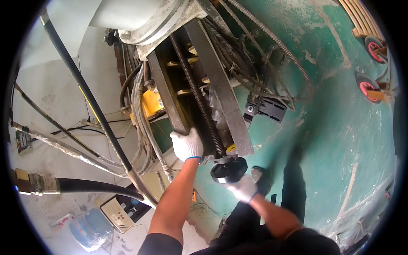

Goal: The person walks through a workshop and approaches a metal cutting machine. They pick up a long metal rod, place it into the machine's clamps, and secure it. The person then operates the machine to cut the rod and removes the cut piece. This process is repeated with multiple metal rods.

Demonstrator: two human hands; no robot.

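Here, left hand (187, 146) on open frame's edge (168, 91)

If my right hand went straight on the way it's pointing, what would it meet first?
Probably the black handwheel, right beside your right hand; blur hides whether they touch.

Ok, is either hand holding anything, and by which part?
The left hand holds the left metal rail by its near end. The right hand is at the lower rim of the black wheel; blur hides whether it grips.
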